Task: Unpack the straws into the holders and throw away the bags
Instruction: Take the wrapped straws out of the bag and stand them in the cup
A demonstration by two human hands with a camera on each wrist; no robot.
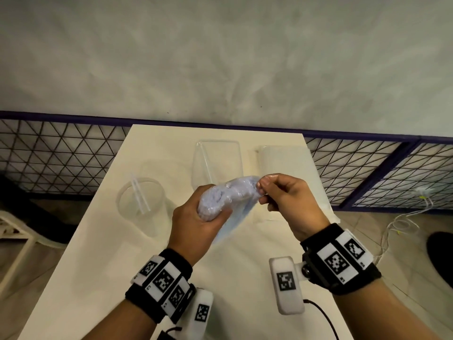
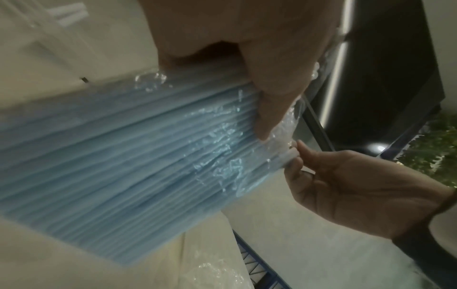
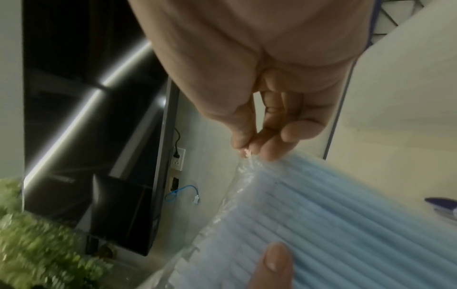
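A clear plastic bag packed with light-blue straws (image 1: 225, 200) (image 2: 123, 166) (image 3: 333, 215) is held above the white table (image 1: 122, 253). My left hand (image 1: 196, 222) grips the bundle around its middle, thumb on top. My right hand (image 1: 282, 195) (image 3: 249, 144) pinches the bag's crinkled top edge between thumb and fingertips. A round clear holder (image 1: 141, 202) with two clear straws stands at the left. A tall clear rectangular holder (image 1: 218, 160) stands behind the bag.
A flat pack of clear or white straws (image 1: 282, 158) lies at the table's back right. A wire fence (image 1: 61, 158) runs behind the table. White cables (image 1: 402, 222) trail on the floor at the right, and a white chair (image 1: 14, 231) stands at the left.
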